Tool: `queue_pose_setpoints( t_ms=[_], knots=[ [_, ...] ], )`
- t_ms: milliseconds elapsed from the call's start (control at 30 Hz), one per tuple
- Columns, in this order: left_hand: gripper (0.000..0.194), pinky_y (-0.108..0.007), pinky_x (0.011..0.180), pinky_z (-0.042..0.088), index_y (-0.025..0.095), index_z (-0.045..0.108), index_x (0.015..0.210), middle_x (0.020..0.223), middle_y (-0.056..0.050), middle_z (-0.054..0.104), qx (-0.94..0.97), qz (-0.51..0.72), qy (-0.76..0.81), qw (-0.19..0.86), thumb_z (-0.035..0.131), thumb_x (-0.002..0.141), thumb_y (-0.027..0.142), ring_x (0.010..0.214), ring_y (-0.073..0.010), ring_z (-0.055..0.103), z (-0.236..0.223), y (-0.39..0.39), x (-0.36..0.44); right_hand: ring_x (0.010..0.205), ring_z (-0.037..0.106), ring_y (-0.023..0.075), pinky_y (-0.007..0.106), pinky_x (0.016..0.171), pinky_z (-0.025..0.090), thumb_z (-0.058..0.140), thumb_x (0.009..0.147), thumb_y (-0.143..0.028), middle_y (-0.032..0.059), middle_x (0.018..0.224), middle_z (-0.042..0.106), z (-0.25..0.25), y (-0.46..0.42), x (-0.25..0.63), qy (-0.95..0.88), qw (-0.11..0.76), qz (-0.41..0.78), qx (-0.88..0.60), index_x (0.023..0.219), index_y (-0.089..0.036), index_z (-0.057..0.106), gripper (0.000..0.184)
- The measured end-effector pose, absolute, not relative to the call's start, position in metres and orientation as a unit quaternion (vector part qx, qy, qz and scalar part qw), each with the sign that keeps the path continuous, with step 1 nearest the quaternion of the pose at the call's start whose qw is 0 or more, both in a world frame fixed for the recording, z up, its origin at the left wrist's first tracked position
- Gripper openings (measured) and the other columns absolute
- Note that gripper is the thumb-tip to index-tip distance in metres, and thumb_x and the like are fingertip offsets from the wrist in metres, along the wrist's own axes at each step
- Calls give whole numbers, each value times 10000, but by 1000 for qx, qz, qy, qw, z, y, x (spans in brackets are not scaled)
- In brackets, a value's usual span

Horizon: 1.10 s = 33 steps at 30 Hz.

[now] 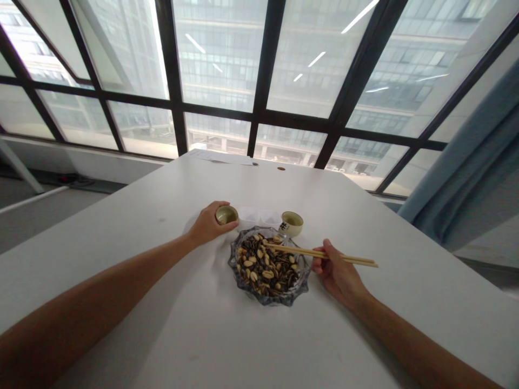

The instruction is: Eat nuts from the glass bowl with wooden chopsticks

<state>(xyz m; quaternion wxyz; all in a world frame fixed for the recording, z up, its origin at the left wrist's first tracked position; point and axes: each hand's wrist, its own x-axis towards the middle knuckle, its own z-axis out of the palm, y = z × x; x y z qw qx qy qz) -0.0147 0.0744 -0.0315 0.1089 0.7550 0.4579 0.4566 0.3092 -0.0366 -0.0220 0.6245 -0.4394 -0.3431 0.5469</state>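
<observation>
A glass bowl [234, 263] full of mixed dark seeds and pale nuts stands on the white table [162, 302]. My right hand [338, 273] is closed on a pair of wooden chopsticks [324, 254], whose tips reach over the bowl's far side. My left hand [206, 224] is wrapped round a small olive-coloured cup [226, 214] just behind the bowl's left side. Two small white dishes [259, 217] sit side by side behind the bowl. A second olive cup [292, 222] with dark markings stands to their right.
Sheets of paper [221, 156] lie at the table's far edge, with a small round brown spot [281, 168] nearby. Large dark-framed windows [259, 108] rise behind the table. A blue curtain [474, 167] hangs at the right.
</observation>
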Motion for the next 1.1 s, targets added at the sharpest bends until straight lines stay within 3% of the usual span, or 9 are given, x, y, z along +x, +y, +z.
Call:
queue_pose_setpoints(
  t_ms=[167, 533, 667, 900, 1100],
  knots=[
    [508, -405, 938, 531, 193, 564, 1094, 1099, -90, 655, 780, 477, 403, 31, 790, 701, 422, 1024, -244, 642, -33, 74, -15, 414, 507, 81, 165, 381, 431, 949, 496, -548, 7, 462, 577, -22, -36, 309, -335, 630, 549, -435, 616, -126, 699, 505],
    [488, -460, 1029, 497, 207, 553, 1175, 1225, -129, 636, 802, 488, 343, -27, 751, 757, 361, 1179, -275, 595, -29, 70, -14, 428, 512, 92, 174, 384, 435, 919, 558, -571, -6, 476, 572, -25, -36, 311, -349, 622, 548, -436, 656, -149, 691, 489],
    [507, -460, 1027, 504, 204, 566, 1195, 1223, -123, 650, 792, 483, 372, -18, 741, 750, 373, 1168, -274, 610, -29, 69, -14, 438, 522, 105, 187, 385, 437, 892, 608, -578, -1, 482, 574, -25, -36, 312, -352, 618, 550, -438, 672, -148, 682, 483],
    [468, -438, 975, 537, 177, 620, 1144, 1142, -111, 703, 745, 493, 448, 30, 722, 754, 414, 1040, -259, 675, -34, 77, -17, 427, 513, 99, 190, 386, 427, 927, 541, -564, 11, 477, 582, -23, -36, 311, -347, 623, 551, -433, 647, -132, 694, 502],
    [484, -452, 981, 534, 171, 628, 1169, 1165, -122, 710, 733, 476, 478, 81, 674, 793, 471, 1062, -268, 676, -37, 83, -18, 425, 523, 105, 200, 389, 431, 922, 551, -567, 19, 482, 584, -23, -36, 312, -346, 618, 558, -433, 650, -124, 686, 512]
  ],
)
